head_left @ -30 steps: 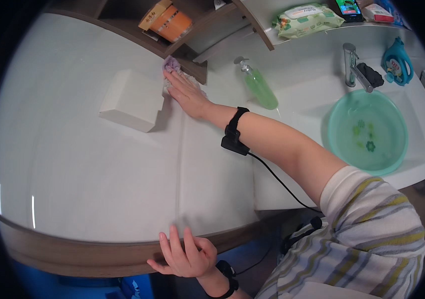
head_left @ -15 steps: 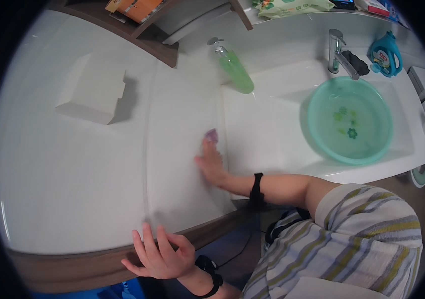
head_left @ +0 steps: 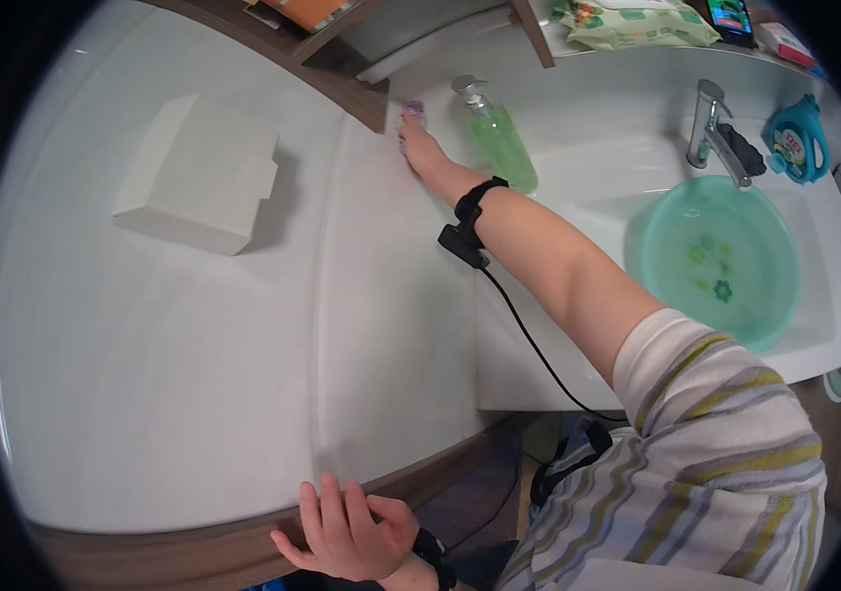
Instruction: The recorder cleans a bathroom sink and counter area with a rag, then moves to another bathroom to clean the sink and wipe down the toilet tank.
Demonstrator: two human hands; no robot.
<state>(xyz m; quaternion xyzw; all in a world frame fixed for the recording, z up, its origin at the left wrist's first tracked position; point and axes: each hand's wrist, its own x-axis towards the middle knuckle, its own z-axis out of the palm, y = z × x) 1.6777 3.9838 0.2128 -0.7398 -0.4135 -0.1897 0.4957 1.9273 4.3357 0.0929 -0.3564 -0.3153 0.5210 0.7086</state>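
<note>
At the back of the white counter (head_left: 213, 374), in the narrow gap between the wooden shelf (head_left: 353, 94) and the green pump bottle (head_left: 502, 143), that's where the crumpled lilac-and-white cloth (head_left: 416, 106) is now, under the fingers of the right hand (head_left: 425, 153). Half a second ago hand and cloth were way down near the front, beside the sink edge, so that arm's gone from bent to stretched out. Left hand (head_left: 351, 530) is basically the same, empty, fingers spread over the brown front edge (head_left: 164, 557), and the white box (head_left: 199, 177) hasn't budged on the counter either. Most of the cloth is covered, but the bit showing runs lengthwise along the fingers, lilac end pointing to the back. Can't tell if the fingers pinch it or just press it flat tbh
</note>
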